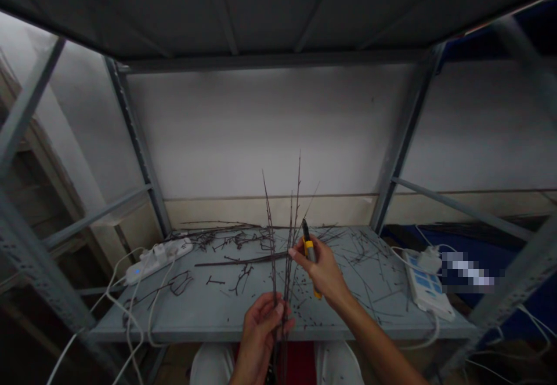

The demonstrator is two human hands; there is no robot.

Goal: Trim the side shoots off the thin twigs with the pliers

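- A grey steel shelving unit (pixel 405 135) frames the view, with the underside of an upper shelf (pixel 270 14) overhead and a white wall (pixel 270 130) with a beige lower band behind it.
- The person's white-trousered knees (pixel 339 364) show below the lower shelf (pixel 278 333), with a red cloth (pixel 300 364) between them.
- Dark blue fabric (pixel 487 315) lies off to the right of the shelf, partly under a pixelated patch.
- The left hand (pixel 261 330) is curled in a narrow grip around a bundle of thin dark twigs (pixel 275 257), which stand nearly upright above the front of the shelf, fanning slightly at the top.
- The right hand (pixel 324 269) is closed around a yellow-and-grey hand tool (pixel 310 257), its black tip pointing up, and its fingers (pixel 296 250) are just beside the twigs without clearly touching them.
- A long dark branch (pixel 243 261) lies across the shelf, its end near the right hand.
- Many loose twig pieces (pixel 365 257) are scattered over the shelf.
- A white power strip (pixel 159 261) sits at the shelf's left end, and a white-and-blue power strip (pixel 426 283) sits at its right end.
- White cables (pixel 130 321) trail from the left strip over the shelf's edge.
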